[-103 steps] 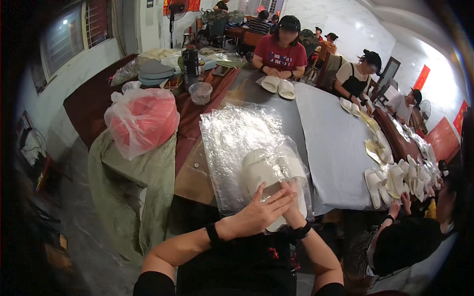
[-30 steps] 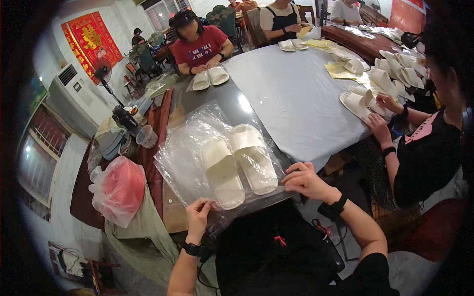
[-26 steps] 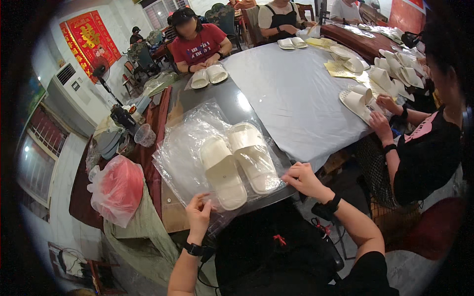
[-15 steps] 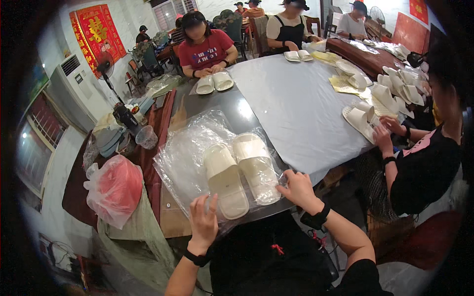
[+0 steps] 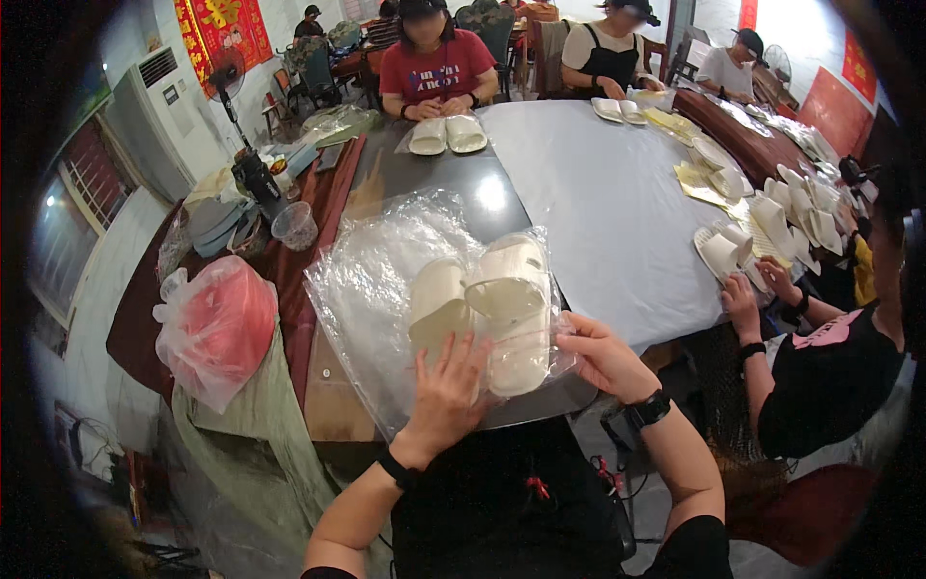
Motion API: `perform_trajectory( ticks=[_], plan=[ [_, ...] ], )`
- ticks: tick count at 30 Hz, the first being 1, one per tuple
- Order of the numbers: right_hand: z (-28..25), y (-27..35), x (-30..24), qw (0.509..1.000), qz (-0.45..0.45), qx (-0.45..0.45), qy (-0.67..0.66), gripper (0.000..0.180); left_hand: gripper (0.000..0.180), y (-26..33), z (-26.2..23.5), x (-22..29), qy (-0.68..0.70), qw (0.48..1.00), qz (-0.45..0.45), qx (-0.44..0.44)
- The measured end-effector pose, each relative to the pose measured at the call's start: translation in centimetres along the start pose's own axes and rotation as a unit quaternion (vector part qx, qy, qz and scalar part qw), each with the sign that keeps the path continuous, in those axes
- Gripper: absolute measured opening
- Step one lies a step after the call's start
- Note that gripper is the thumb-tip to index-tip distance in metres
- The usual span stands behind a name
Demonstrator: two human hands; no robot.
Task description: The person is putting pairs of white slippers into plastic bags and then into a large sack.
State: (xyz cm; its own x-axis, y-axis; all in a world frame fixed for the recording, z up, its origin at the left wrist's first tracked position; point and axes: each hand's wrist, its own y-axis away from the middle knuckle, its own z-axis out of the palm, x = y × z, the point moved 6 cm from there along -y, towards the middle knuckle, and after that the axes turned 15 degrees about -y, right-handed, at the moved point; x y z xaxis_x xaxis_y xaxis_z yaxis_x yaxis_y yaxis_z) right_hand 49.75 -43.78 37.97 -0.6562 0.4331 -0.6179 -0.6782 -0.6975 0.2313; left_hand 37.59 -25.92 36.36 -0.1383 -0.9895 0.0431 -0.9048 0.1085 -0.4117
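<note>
Head view: my right hand (image 5: 600, 355) pinches the clear plastic bag (image 5: 556, 323); left of this grip, my spread left hand (image 5: 446, 394) covers the heel of a cream slide slipper (image 5: 439, 304).

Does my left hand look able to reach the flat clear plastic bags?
Probably yes: your left hand is close, and the cream slide slippers leave the clear bags uncovered on the left.

At the table's (image 5: 465, 178) near edge I record plain cream-white slide sandals (image 5: 509, 291) and colourless clear plastic bags (image 5: 371, 280). The tabletop is dark grey, with a plain pale-grey sheet (image 5: 617, 212) to its right. I note yellow toward the right edge, maroon cloth (image 5: 333, 207) along the left edge, an olive-green sack (image 5: 253, 425) by the near-left corner.
</note>
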Motion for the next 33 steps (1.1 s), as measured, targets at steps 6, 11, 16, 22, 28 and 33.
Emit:
perform_trajectory(
  ticks=[6, 11, 16, 22, 28, 33],
  plan=[
    [-7.3, -2.0, -2.0, 0.913, -0.113, -0.028, 0.391, 0.027, 0.073, 0.1, 3.5, 0.1, -0.128, 0.989, 0.01, -0.071],
    [-14.8, -1.9, -9.5, 0.6, -0.339, 0.157, 0.708, 0.055, 0.07, 0.7, 4.3, -0.2, -0.096, 0.991, -0.025, -0.092],
    [-20.5, -1.9, -11.3, 0.451, -0.224, 0.208, 0.839, 0.05, 0.072, 1.4, 5.3, -0.1, -0.094, 0.993, -0.001, -0.078],
    [-21.1, -1.0, -11.6, 0.434, -0.253, 0.232, 0.833, 0.047, 0.07, 1.2, 5.1, 0.7, -0.071, 0.997, -0.002, -0.024],
    [-20.4, -2.0, -10.9, 0.452, -0.245, 0.228, 0.827, 0.047, 0.07, 1.8, 4.3, 0.4, -0.082, 0.996, -0.015, -0.032],
    [-20.0, -1.2, -11.1, 0.447, -0.248, 0.252, 0.821, 0.046, 0.07, 1.3, 4.0, 0.4, -0.071, 0.997, -0.001, -0.03]
  ],
)
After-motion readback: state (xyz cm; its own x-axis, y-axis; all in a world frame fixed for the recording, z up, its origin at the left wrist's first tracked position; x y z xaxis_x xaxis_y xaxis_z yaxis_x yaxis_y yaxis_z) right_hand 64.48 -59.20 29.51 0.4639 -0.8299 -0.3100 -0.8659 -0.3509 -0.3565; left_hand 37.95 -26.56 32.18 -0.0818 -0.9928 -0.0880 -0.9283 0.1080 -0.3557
